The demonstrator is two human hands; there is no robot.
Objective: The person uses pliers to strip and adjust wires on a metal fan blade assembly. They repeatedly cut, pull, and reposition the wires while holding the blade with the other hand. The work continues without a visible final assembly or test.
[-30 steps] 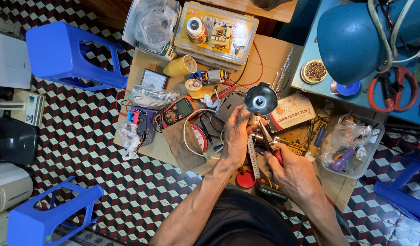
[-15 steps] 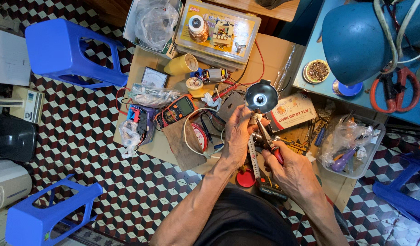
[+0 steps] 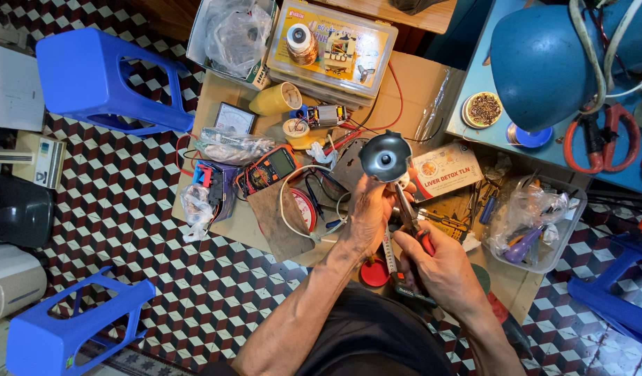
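Note:
My left hand (image 3: pixel 368 212) grips a round dark metal dish-shaped part (image 3: pixel 385 157) from below and holds it up over a low cardboard-covered work surface (image 3: pixel 418 83). My right hand (image 3: pixel 439 268) is closed on red-handled pliers (image 3: pixel 408 212), whose jaws reach up to the underside of the round part. Both hands sit close together at the centre of the view. A red-cased multimeter (image 3: pixel 268 168) with coiled leads lies just left of my left hand.
Blue plastic stools (image 3: pixel 101 76) (image 3: pixel 63 327) stand on the checkered floor at left. A clear parts box (image 3: pixel 335 45), yellow tape roll (image 3: pixel 275 99), small printed carton (image 3: pixel 446 170), clear tub of tools (image 3: pixel 533 219), red scissors (image 3: pixel 603 136) and a blue dome (image 3: pixel 544 63) surround the hands.
The hands, pliers and round part stay in nearly the same place; only the view shifts slightly.

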